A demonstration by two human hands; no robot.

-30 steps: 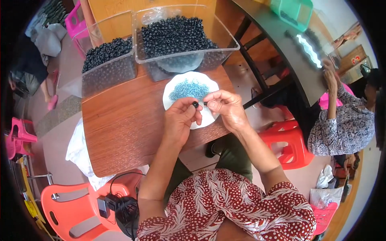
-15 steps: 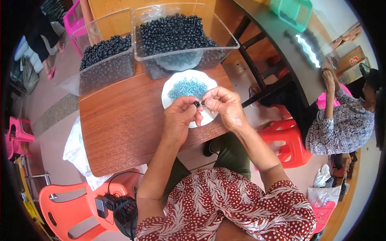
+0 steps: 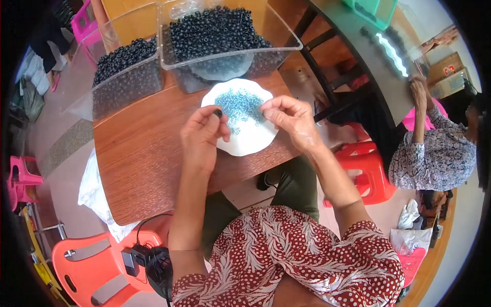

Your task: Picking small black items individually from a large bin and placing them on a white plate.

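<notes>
My left hand (image 3: 200,135) is closed in a pinch on a small round black part (image 3: 218,112), held over the left side of a white scalloped plate (image 3: 248,146). On the plate lies a spread of tiny blue-green pieces (image 3: 236,105). My right hand (image 3: 297,123) pinches at the plate's right side, with thumb and forefinger together. A dark speck shows at those fingertips, too small to name. The two hands are apart, with the plate between them.
A large clear tub (image 3: 276,64) of black ring-shaped parts (image 3: 212,33) stands behind the plate, another clear tub (image 3: 128,77) beside it. A wooden table (image 3: 148,158) carries them. Red stools (image 3: 365,171) and a person (image 3: 429,158) at a dark table (image 3: 358,56) are at right.
My hands were together over the plate's near part; they have drawn apart, the left going left and both moving farther up the view. The black part stays in my left hand.
</notes>
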